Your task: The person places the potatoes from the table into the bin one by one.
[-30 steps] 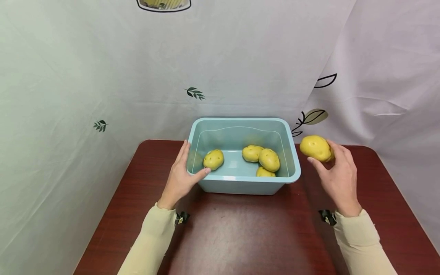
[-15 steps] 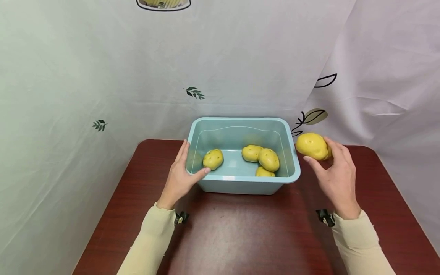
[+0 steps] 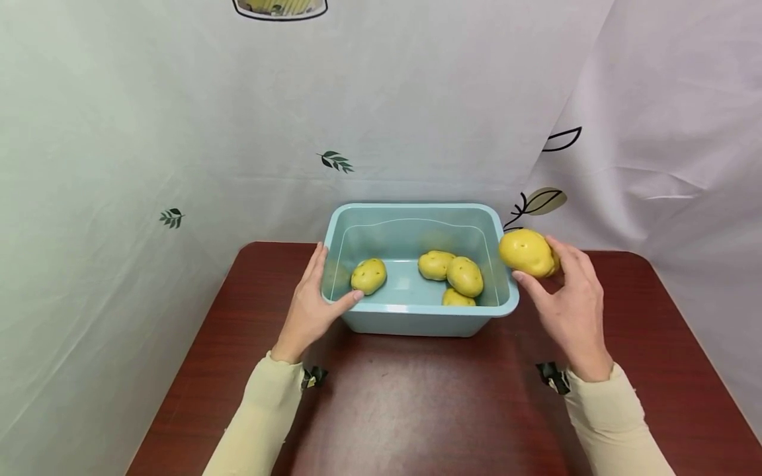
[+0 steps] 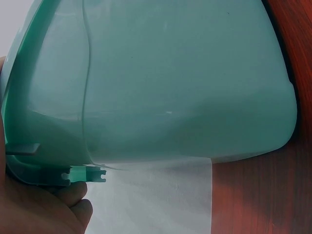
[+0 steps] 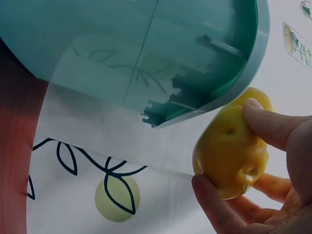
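Observation:
A light blue plastic bin (image 3: 411,322) stands at the back of the table. My left hand (image 3: 311,305) holds its front left corner, thumb over the front rim and fingers along the left side. In the left wrist view, fingertips (image 4: 82,210) curl below the rim. My right hand (image 3: 573,301) grips a lumpy yellow potato (image 3: 525,252) between thumb and fingers, raised at the bin's right rim and overlapping it in the head view. Inside the bin, one potato (image 3: 369,276) lies at the left and a small group of potatoes (image 3: 465,276) at the right.
The dark red wooden table (image 3: 411,410) extends in front of the bin and to both sides. A pale cloth backdrop (image 3: 417,119) with leaf prints hangs behind it.
My right hand has moved left with the potato, from beside the bin to its right rim. The left hand stays on the bin's corner, and the potatoes inside have not moved.

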A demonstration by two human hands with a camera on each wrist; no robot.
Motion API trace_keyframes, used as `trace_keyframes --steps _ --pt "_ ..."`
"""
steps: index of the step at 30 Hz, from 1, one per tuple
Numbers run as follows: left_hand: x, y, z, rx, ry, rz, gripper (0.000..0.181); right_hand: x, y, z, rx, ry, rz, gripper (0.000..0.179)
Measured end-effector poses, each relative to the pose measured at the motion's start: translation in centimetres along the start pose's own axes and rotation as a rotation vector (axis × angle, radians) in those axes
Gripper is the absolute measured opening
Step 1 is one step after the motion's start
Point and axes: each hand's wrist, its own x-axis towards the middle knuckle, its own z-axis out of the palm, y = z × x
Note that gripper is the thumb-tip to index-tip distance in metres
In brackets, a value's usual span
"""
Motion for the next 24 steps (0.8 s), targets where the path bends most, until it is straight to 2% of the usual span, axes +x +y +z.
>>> trace_keyframes --steps 17,24 --pt "0.0 -0.1 0.1 0.01 0.008 0.001 0.105 -0.3 -1.4 0.6 0.026 -0.008 -0.081 0.075" --pt "0.0 -0.2 0.1 0.009 0.008 0.004 0.105 -0.5 -2.1 0.9 0.039 -0.032 -0.087 0.075"
